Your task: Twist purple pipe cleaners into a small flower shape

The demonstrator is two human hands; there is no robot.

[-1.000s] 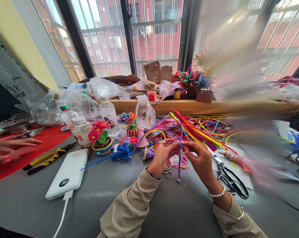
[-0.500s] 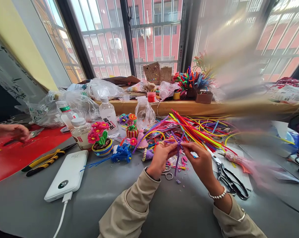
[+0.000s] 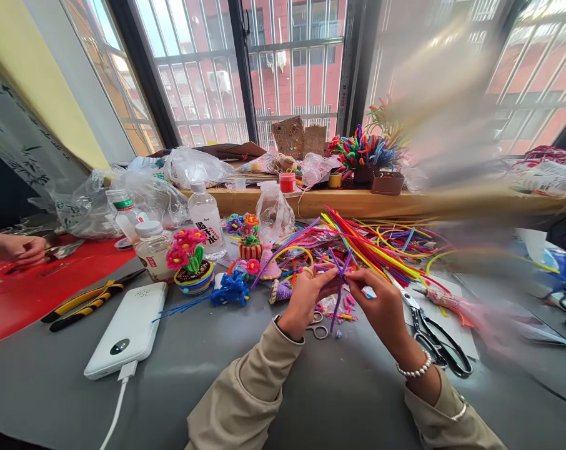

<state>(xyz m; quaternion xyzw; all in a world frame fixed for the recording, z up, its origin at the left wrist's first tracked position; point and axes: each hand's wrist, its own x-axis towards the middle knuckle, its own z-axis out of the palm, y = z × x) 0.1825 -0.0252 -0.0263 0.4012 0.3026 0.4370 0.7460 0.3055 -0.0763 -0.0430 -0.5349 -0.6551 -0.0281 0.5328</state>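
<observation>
While the left hand point(image 3: 306, 300) pinches its left side and the right hand point(image 3: 379, 300) grips near the middle, the purple pipe-cleaner star point(image 3: 341, 274) is up in midair over the gray table point(image 3: 339, 400). It's skinny and fuzzy, spokes fanning out, 1 long leg dangling. Label-wise, the white power bank point(image 3: 126, 331) says 35W upside down, and the clear bottle point(image 3: 205, 219) has big black Chinese characters, 水 lowest. White-lidded jar point(image 3: 149, 250): print's too small to read.
</observation>
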